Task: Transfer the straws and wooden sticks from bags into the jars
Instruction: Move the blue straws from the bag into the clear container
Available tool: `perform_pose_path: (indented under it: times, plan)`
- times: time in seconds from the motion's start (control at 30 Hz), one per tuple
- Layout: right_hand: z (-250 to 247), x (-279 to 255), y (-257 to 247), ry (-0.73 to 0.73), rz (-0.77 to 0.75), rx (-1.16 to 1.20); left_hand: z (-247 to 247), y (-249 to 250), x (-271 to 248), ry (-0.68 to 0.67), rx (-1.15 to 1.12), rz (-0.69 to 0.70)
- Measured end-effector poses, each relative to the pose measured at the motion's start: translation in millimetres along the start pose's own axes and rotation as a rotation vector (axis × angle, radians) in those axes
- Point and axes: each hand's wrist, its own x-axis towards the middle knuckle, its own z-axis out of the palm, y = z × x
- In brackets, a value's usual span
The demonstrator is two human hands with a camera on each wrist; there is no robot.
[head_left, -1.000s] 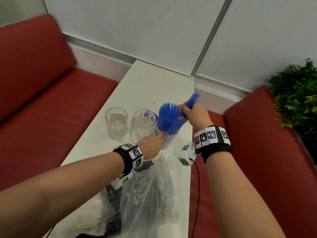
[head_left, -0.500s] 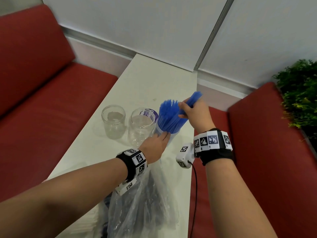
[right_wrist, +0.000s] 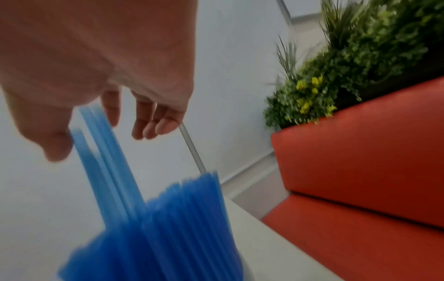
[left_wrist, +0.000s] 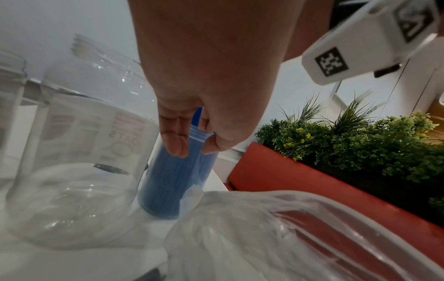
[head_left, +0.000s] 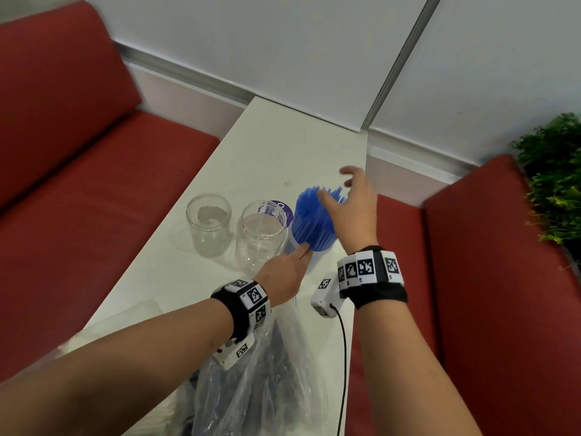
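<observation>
Three clear jars stand in a row on the white table [head_left: 267, 146]. The right jar [head_left: 301, 247] [left_wrist: 177, 171] is packed with blue straws [head_left: 314, 218] [right_wrist: 168, 218]. My left hand [head_left: 295, 256] [left_wrist: 192, 150] grips this jar near its rim, fingers on one side and thumb on the other. Over the straw tops my right hand [head_left: 339, 190] [right_wrist: 100, 138] hovers with fingers spread; a few taller straws lean against its thumb. The left jar [head_left: 209, 225] and middle jar [head_left: 261, 237] [left_wrist: 79, 152] are empty. A crumpled clear plastic bag [head_left: 257, 388] [left_wrist: 288, 237] lies under my left wrist.
A purple-labelled lid [head_left: 281, 210] lies behind the middle jar. Red benches [head_left: 94, 215] [head_left: 487, 294] flank the narrow table, with a green plant [head_left: 553, 177] at the far right. Another flat clear bag [head_left: 103, 335] lies at the near left. A cable [head_left: 344, 357] hangs from my right wrist.
My right hand has let go of the bunch of blue straws it was pinching and opened; those straws now stand in the jar. My left hand stays on the jar.
</observation>
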Motion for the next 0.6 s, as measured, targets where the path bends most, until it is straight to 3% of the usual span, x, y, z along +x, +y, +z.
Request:
perform_pose_path:
  times: [0.07, 0.1, 0.17, 0.23, 0.3, 0.37, 0.47, 0.6]
  plan:
    - [1, 8, -6, 0.185, -0.152, -0.058, 3, -2, 0, 0.012, -0.006, -0.001]
    - [6, 8, -7, 0.206, -0.195, -0.119, 4, -3, -1, 0.023, -0.015, -0.002]
    - [24, 1, -1, 0.067, -0.165, -0.323, 6, -5, -1, 0.037, -0.037, 0.006]
    - [43, -15, 14, -0.198, -0.039, -0.543, 7, -7, -1, 0.019, -0.033, 0.024]
    - [54, -20, 28, -0.339, 0.014, -0.623, 7, -7, 0, -0.002, -0.012, 0.028]
    - [55, -11, 32, -0.335, 0.016, -0.561, 4, -7, 1, 0.005, -0.006, 0.021]
    - [53, -3, 33, -0.201, -0.023, -0.530, 1, -4, 1, 0.004, -0.009, 0.020]
    - [50, -11, 38, -0.409, -0.019, -0.604, -9, -2, 1, -0.070, -0.038, 0.007]
